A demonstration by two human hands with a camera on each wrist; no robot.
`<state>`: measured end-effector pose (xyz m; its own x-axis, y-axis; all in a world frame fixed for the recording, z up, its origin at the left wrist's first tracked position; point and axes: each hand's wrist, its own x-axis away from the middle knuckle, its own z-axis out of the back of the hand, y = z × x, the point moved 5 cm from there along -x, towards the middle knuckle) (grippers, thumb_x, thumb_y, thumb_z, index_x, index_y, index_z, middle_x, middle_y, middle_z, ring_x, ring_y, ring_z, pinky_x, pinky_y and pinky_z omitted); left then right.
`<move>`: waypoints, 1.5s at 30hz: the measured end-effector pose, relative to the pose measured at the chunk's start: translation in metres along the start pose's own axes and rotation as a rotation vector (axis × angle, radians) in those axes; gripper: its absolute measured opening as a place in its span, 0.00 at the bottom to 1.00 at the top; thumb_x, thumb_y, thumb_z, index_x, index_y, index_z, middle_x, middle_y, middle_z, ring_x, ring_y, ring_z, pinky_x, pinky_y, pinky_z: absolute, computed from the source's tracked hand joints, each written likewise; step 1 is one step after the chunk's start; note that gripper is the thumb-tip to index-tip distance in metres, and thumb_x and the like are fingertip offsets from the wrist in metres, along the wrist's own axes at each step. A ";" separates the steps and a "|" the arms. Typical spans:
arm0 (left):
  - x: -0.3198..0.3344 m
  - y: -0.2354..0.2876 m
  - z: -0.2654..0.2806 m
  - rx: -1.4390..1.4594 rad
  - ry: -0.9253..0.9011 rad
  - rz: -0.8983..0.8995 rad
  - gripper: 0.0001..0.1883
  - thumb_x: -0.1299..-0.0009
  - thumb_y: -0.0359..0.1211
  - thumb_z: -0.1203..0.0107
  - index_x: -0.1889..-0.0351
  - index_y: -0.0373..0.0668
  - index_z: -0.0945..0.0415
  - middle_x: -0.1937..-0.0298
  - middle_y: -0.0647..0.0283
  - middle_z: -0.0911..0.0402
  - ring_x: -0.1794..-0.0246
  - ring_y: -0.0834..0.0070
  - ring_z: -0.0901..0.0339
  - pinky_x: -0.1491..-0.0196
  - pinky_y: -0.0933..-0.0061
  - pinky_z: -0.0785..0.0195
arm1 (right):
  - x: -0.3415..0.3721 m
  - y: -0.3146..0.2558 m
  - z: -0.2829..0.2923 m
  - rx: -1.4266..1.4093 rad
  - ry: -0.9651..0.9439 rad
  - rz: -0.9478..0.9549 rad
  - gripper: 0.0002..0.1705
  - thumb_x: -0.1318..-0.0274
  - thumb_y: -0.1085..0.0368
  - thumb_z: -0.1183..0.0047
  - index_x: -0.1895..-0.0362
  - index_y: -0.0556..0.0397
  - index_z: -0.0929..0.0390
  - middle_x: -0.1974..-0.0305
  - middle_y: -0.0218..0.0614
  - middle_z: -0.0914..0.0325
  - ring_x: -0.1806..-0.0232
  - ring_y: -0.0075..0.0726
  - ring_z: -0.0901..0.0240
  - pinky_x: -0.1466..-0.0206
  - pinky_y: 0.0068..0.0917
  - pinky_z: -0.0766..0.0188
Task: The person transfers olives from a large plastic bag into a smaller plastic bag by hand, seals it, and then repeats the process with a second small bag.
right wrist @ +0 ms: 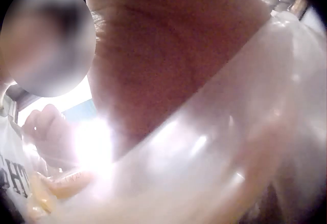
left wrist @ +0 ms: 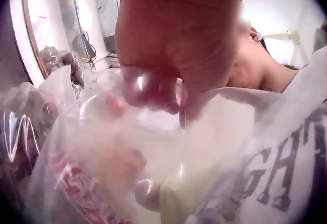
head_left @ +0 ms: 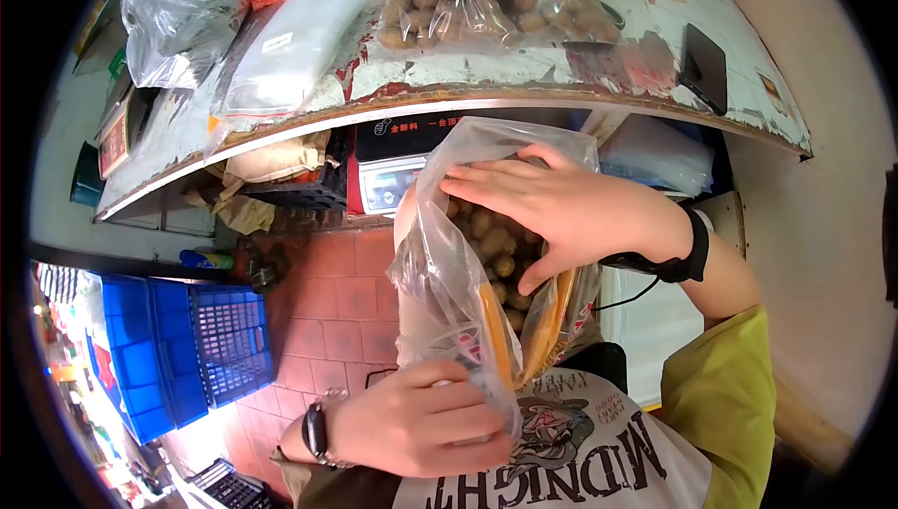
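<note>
A clear plastic bag with its mouth spread wide stands against the person's front, below the table edge. Small brown potato-like produce lies inside, partly covered by the right hand. That right hand reaches over the bag's mouth, fingers extended toward its far side and thumb apart, near the produce. At the near side, the left hand grips the bag's rim with curled fingers. Yellow-orange bands run along the bag's near opening. In the left wrist view, red print shows on the plastic.
On the worn table lie a large bag of similar produce, flat clear bags and a phone. A scale sits beneath its edge. Blue crates stand on the tiled floor at left.
</note>
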<state>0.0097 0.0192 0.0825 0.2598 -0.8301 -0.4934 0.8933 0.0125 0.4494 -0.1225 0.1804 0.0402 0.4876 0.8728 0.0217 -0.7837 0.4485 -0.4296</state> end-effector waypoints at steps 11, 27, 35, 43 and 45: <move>0.019 -0.025 -0.037 -0.293 -0.096 0.359 0.08 0.42 0.31 0.41 0.69 0.43 0.30 0.53 0.61 0.21 0.72 0.76 0.26 0.70 0.75 0.32 | 0.000 -0.017 -0.004 0.073 0.110 -0.031 0.57 0.69 0.62 0.26 0.31 0.50 0.43 0.35 0.38 0.36 0.36 0.46 0.38 0.36 0.42 0.46; 0.026 -0.046 -0.042 0.328 0.575 0.366 0.06 0.33 0.27 0.44 0.63 0.39 0.30 0.69 0.59 0.27 0.70 0.59 0.29 0.63 0.61 0.33 | 0.032 -0.016 -0.036 0.081 0.355 -0.192 0.47 0.55 0.56 0.40 0.30 0.51 0.43 0.34 0.48 0.40 0.40 0.53 0.41 0.40 0.46 0.42; -0.035 -0.046 -0.038 0.451 0.472 0.181 0.07 0.40 0.22 0.41 0.64 0.38 0.24 0.71 0.60 0.28 0.71 0.60 0.33 0.64 0.64 0.37 | 0.068 -0.006 -0.042 0.037 0.456 -0.420 0.44 0.55 0.53 0.41 0.31 0.49 0.39 0.28 0.37 0.43 0.42 0.52 0.40 0.36 0.46 0.44; -0.063 -0.052 -0.029 0.393 0.330 0.048 0.07 0.40 0.21 0.42 0.65 0.40 0.25 0.71 0.60 0.27 0.72 0.59 0.32 0.65 0.64 0.36 | 0.094 0.005 -0.040 -0.051 0.711 -0.594 0.43 0.57 0.59 0.38 0.33 0.50 0.38 0.30 0.41 0.40 0.42 0.56 0.38 0.36 0.47 0.43; -0.044 -0.060 -0.016 0.157 0.492 0.135 0.03 0.36 0.24 0.43 0.68 0.42 0.25 0.71 0.61 0.25 0.73 0.60 0.30 0.66 0.63 0.35 | 0.084 0.008 -0.036 -0.066 0.782 -0.520 0.40 0.56 0.60 0.38 0.35 0.50 0.36 0.31 0.41 0.38 0.42 0.55 0.36 0.38 0.45 0.41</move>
<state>-0.0496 0.0638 0.0648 0.5438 -0.4666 -0.6975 0.7842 -0.0134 0.6204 -0.0743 0.2506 0.0060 0.9090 0.1786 -0.3765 -0.3833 0.7129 -0.5872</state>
